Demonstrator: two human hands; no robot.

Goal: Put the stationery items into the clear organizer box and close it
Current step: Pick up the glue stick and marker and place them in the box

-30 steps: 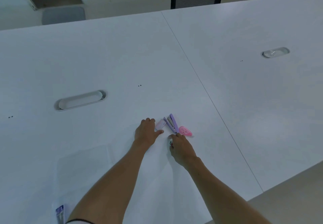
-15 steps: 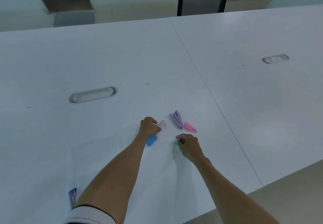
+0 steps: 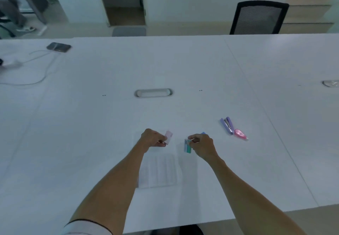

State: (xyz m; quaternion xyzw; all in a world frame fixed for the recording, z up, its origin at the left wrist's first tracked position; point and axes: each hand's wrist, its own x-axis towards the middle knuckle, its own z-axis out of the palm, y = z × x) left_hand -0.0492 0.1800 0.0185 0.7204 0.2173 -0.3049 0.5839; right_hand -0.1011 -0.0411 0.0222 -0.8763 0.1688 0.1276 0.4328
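The clear organizer box (image 3: 157, 172) lies on the white table just below my hands, faint and ribbed. My left hand (image 3: 153, 137) holds a small pale pink eraser (image 3: 169, 136) above the box's far edge. My right hand (image 3: 200, 145) grips a small teal and white box (image 3: 187, 146); a blue item (image 3: 203, 133) peeks out behind its knuckles. To the right, a purple stapler (image 3: 227, 125) and a pink correction tape (image 3: 240, 134) rest side by side on the table.
A grey cable slot (image 3: 153, 93) sits in the table beyond my hands, another slot (image 3: 331, 83) at the right edge. A phone (image 3: 58, 47) with a white cable (image 3: 36, 64) lies far left. A black mesh chair (image 3: 258, 17) stands behind the table.
Both hands moved left, away from the stapler and correction tape, carrying items. The left hand keeps the pink eraser; the right hand now holds the teal box. The view shifted left and tilted up.
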